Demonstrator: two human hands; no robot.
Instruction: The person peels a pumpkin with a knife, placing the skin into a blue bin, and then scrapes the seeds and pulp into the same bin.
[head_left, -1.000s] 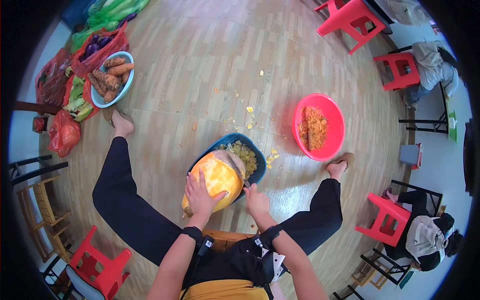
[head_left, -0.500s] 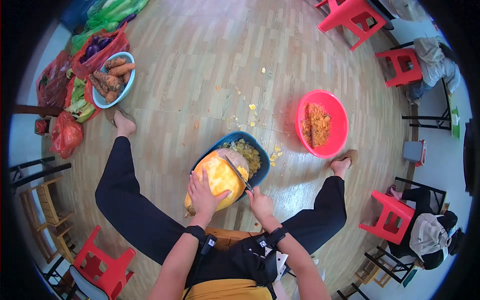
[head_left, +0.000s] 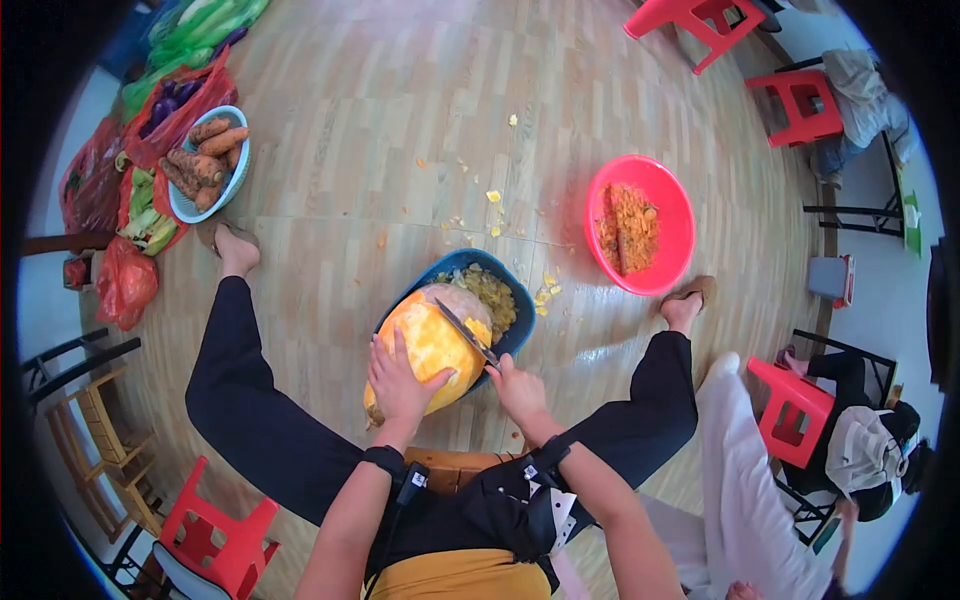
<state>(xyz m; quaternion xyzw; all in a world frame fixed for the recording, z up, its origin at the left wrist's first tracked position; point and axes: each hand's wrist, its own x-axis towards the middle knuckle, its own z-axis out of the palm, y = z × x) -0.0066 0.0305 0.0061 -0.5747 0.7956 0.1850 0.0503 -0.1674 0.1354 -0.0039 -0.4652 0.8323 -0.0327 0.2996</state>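
One large, oval, yellow-orange gourd (head_left: pixel 430 340), its surface mottled with paler patches and its far end a dull pinkish grey, lies slantwise across a deep blue plastic basin (head_left: pixel 529 302), its stubby stem end poking out near and left. My left hand (head_left: pixel 397 387) lies on it, fingers spread wide, hiding part of its near side. My right hand (head_left: pixel 520 388) has its fingers wrapped round the handle of one long metal knife (head_left: pixel 462 325), the blade slanting far and left over the gourd.

The gourd blocks much of the basin, but soft yellow-green scraps (head_left: pixel 490 293) show at the far right. Thin yellow flakes (head_left: pixel 543 297) litter the wood-patterned floor (head_left: pixel 350 120). Far right sits one round, glossy pinkish-red plastic bowl (head_left: pixel 684 210) of orange shreds (head_left: pixel 640 215), one brown, stick-like thing (head_left: pixel 621 250) among them. Far left, one light-blue plastic basket (head_left: pixel 241 178) holds at least five rough, soil-smeared carrots (head_left: pixel 205 165), crowded by crinkled red plastic bags (head_left: pixel 128 285). Four red plastic stools (head_left: pixel 820 125) stand around, three right, one near left. One person in loose pale trousers (head_left: pixel 745 480) takes up the near right.
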